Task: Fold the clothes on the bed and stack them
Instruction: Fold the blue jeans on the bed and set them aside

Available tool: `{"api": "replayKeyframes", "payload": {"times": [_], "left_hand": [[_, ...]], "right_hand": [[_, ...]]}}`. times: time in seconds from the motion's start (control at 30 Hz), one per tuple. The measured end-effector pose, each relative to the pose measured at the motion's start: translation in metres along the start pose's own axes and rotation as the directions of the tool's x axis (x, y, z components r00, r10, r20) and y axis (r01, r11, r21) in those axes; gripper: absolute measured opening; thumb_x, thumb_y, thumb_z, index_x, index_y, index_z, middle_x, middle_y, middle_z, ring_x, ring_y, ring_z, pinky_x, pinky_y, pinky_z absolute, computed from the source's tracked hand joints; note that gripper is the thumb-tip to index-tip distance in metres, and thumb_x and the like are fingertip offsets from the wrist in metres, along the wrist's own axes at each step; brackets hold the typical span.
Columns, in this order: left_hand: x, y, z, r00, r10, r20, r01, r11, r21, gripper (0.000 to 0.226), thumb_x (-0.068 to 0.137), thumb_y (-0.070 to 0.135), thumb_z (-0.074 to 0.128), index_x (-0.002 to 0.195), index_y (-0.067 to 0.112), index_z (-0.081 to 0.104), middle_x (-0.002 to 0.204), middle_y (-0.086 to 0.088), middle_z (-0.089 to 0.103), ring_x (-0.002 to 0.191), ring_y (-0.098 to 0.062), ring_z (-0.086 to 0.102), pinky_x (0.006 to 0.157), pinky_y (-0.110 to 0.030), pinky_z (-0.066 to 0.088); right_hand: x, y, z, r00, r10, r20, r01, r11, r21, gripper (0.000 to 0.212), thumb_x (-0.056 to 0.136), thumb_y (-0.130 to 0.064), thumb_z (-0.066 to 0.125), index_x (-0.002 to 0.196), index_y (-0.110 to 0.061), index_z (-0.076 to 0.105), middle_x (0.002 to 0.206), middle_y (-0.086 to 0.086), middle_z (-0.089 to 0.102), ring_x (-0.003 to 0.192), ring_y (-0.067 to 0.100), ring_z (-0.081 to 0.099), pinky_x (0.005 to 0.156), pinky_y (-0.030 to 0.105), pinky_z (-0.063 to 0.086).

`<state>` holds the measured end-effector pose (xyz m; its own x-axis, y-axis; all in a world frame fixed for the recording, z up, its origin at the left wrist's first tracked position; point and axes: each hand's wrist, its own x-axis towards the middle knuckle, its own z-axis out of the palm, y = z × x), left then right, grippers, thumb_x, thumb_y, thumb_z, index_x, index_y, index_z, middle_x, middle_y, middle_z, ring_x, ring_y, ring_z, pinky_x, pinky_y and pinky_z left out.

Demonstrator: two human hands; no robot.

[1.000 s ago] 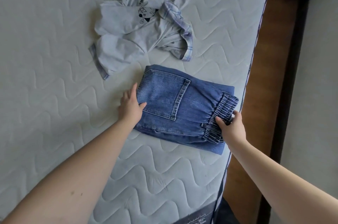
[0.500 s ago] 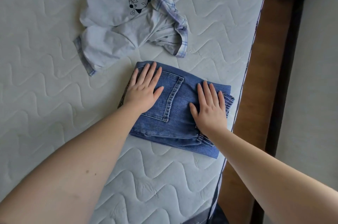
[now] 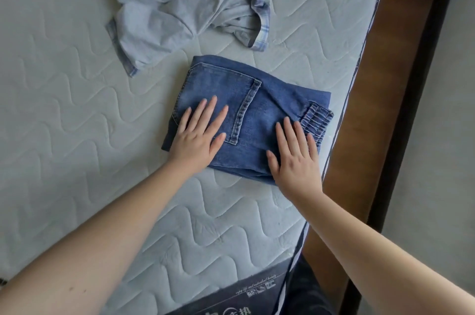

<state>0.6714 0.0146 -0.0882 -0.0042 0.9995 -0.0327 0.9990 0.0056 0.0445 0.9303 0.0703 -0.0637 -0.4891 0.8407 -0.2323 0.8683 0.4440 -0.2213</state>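
Only 1 view, from a wide-angle camera on the person's head, looks steeply down and forward over the mattress (image 3: 77, 134), close above it at arm's reach. The frame tilts: the mattress edge and wooden bed frame (image 3: 385, 83) run diagonally along the right side.

Folded blue denim jeans (image 3: 257, 114): compact rectangle, back pocket up, elastic waistband at right, flat near the mattress's right edge. Crumpled light grey printed shirt with plaid trim (image 3: 185, 6): unfolded, just beyond.
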Motion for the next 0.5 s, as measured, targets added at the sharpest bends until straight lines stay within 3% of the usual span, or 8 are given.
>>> {"api": "replayKeyframes", "payload": {"times": [0.2,0.37,0.5], "left_hand": [[-0.044,0.01,0.012,0.978,-0.203,0.043,0.199,0.977,0.078,0.054,0.104,0.045,0.021,0.155,0.028,0.02,0.163,0.0,0.016,0.148,-0.021,0.021,0.12,-0.048,0.016],[-0.034,0.011,0.004,0.964,-0.208,0.163,0.206,0.978,0.033,0.055,0.101,0.045,0.024,0.154,0.029,0.027,0.161,-0.001,0.022,0.147,-0.023,0.025,0.117,-0.05,0.018],[-0.03,0.015,-0.023,0.928,-0.236,0.289,0.245,0.969,0.003,0.054,0.099,0.038,0.037,0.151,0.025,0.035,0.159,-0.003,0.028,0.145,-0.023,0.027,0.113,-0.053,0.024]], "right_hand": [[-0.039,0.005,0.02,0.997,-0.034,0.068,0.033,0.999,0.015,0.058,0.104,-0.039,0.026,0.155,-0.018,0.01,0.162,0.0,0.002,0.15,0.02,-0.001,0.122,0.04,0.005],[-0.034,0.006,0.016,0.992,-0.037,0.125,0.038,0.999,-0.001,0.058,0.105,-0.041,0.024,0.156,-0.021,0.006,0.162,-0.001,0.001,0.15,0.02,-0.002,0.122,0.039,0.003],[-0.035,-0.002,-0.006,0.989,0.002,0.151,0.001,1.0,-0.023,0.057,0.104,-0.041,0.024,0.155,-0.019,0.016,0.163,0.002,0.01,0.15,0.022,0.005,0.122,0.038,0.005]]}}
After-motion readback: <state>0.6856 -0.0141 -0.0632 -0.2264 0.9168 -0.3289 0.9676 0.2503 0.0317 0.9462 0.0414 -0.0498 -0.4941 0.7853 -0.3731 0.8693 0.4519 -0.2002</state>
